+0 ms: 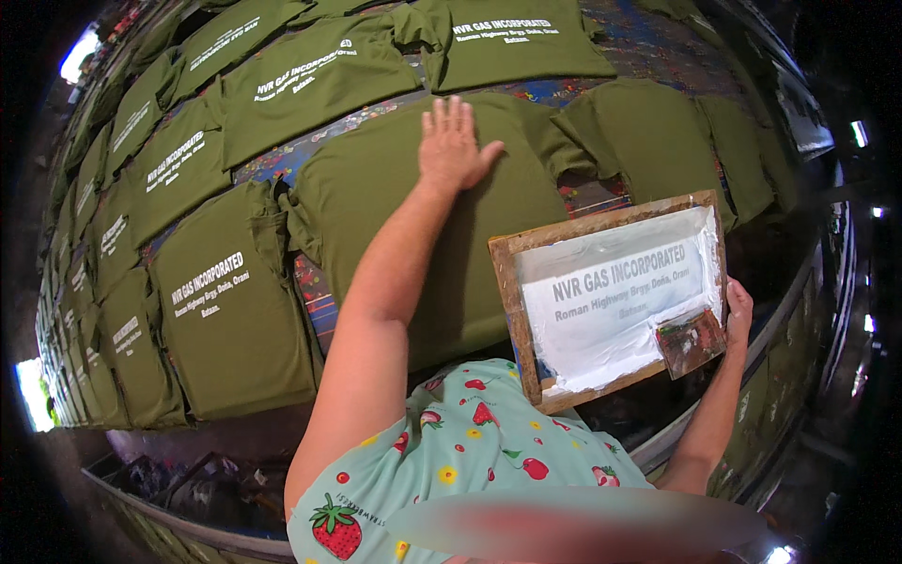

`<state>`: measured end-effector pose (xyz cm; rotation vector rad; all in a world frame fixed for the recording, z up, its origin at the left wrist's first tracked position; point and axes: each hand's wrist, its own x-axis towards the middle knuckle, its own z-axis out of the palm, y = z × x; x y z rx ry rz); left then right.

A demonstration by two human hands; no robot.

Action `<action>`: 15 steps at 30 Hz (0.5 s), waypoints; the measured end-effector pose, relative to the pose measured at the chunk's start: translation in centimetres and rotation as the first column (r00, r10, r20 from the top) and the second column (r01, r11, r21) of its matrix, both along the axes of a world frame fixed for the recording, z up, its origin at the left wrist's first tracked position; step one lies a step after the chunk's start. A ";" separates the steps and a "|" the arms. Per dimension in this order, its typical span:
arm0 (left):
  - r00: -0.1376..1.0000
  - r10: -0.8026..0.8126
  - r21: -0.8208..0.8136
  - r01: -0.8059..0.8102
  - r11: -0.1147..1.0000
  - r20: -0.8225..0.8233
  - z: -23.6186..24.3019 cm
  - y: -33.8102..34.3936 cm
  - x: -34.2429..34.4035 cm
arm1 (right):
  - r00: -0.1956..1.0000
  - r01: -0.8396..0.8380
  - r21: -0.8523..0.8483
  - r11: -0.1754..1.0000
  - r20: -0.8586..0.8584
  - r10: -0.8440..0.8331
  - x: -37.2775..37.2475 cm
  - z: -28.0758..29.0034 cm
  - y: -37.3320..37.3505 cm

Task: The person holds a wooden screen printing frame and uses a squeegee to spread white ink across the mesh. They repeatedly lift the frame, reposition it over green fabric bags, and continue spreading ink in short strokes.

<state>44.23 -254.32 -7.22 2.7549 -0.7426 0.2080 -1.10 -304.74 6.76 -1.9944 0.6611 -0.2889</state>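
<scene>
1. Left hand point(452, 153) flat, fingers spread, grasping nothing, on far end of middle shirt point(484, 221); smooth wrinkles outward (lightly).
2. Right hand point(739, 310) grips near-right screen point(583, 273); keep off cloth.

Blank green shirt point(476, 230) — partly hidden behind the framed screen point(601, 296)

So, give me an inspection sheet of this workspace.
Surface: blue, colour-speckled worktop between shirts.
Job's things: plain olive-green fabric shirt; olive-green fabric shirts with white lettering; rectangular wood-framed white screen; brown, stained rectangular block over its lower right corner.
Clutter: dark jumble, lower left, too dim to identify.
Grips: left hand flat on plain shirt; right hand holding the screen's right side.
Cables: nothing seen.
Surroundings: dim; bright patches at left.
</scene>
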 end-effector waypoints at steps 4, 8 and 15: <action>0.960 -0.277 0.042 0.276 0.960 0.034 -0.4 -5.4 -6.0 | 0.999 0.035 -0.020 0.999 -0.039 -0.036 -0.8 0.4 0.2; 0.801 -0.593 -0.016 0.596 0.803 0.086 -1.2 -3.0 -11.4 | 0.995 0.095 0.019 0.995 -0.013 -0.095 -1.9 -0.7 -0.7; -0.123 -0.877 -0.752 -0.467 0.464 -0.464 3.6 9.8 -25.5 | 0.986 0.144 0.144 0.979 0.060 -0.154 -3.7 -2.9 -2.9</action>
